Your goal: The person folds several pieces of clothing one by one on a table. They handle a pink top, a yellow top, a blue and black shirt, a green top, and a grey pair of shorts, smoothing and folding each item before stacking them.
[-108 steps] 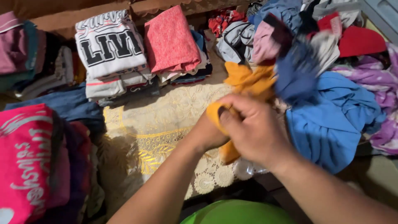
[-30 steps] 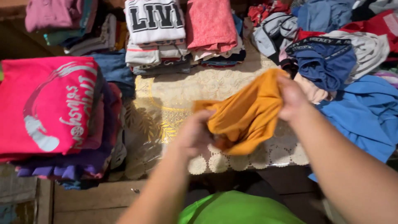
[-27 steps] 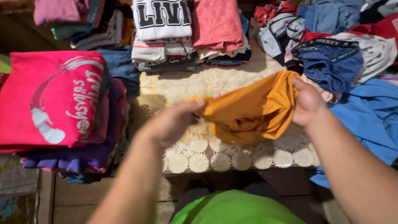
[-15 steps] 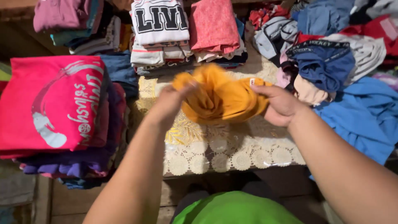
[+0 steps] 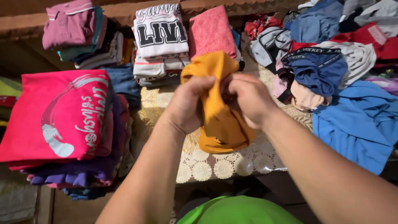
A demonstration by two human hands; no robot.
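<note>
You've got both hands bunched on the mustard-yellow garment (image 5: pixel 219 120), left hand (image 5: pixel 188 103) & right hand (image 5: pixel 248 99) knuckle to knuckle, fingers (image 5: pixel 209 83) curled tight into the cloth w/ the rest hanging below them over the lace-covered bench (image 5: pixel 219 166). Folded pink tee stack (image 5: pixel 62 116) sits off to the left of your fingers, blue shirt (image 5: pixel 360 124) to the right.
</note>
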